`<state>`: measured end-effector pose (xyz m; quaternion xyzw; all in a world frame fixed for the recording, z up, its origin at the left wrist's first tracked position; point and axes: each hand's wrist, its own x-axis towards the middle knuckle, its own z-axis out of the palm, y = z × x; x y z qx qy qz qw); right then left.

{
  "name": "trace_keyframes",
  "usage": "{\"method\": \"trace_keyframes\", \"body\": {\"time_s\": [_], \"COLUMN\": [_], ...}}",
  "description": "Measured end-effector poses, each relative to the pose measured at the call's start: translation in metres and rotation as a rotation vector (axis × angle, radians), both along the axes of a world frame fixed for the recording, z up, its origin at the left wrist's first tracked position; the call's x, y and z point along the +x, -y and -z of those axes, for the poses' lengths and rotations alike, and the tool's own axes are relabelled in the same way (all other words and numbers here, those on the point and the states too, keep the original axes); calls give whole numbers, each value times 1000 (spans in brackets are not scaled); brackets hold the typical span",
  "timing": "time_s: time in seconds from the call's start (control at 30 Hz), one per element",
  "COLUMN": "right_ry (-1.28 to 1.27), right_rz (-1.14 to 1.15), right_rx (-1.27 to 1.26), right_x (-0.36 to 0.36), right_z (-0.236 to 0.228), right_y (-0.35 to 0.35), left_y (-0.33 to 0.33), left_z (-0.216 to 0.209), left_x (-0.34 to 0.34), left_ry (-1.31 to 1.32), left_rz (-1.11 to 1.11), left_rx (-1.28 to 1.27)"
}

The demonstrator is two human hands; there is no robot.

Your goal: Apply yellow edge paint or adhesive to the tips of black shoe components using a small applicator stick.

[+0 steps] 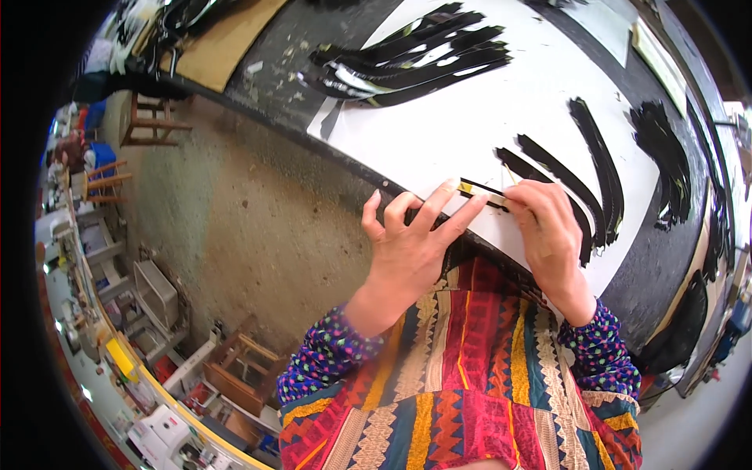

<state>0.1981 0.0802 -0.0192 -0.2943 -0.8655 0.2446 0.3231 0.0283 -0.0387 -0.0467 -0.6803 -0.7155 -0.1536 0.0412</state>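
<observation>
A short black strip with a pale, yellow-marked inner face [475, 189] lies on the white sheet [439, 129] near the table's edge. My left hand [411, 239] comes down over it with fingers spread, and the index finger and thumb touch the strip. My right hand [544, 227] is closed in a pinch on a thin pale stick [511, 171] just beside the strip's right end; the stick's lower end is hidden by the fingers. Several long black strips [601, 168] lie curved on the sheet to the right of that hand.
A bundle of black strips [415, 59] lies on the sheet's far side, and another bundle [664, 160] at the right on the dark table [634, 262]. Left of the table, wooden stools [153, 117] stand on the floor. A white sewing machine [160, 439] is at lower left.
</observation>
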Motion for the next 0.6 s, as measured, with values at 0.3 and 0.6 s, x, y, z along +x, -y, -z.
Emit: {"method": "trace_keyframes", "body": {"time_s": [0.3,0.6], "right_ry": [147,80], "right_rz": [-69,24], "right_rx": [272,108], "right_x": [12,-5], "right_z": [15,17], "right_y": [7,8], "left_y": [-4,-3], "left_z": [8,-12], "left_x": [-1,-14], "left_ry": [62,291], "left_rz": [21,23], "left_rx": [44,-32]}}
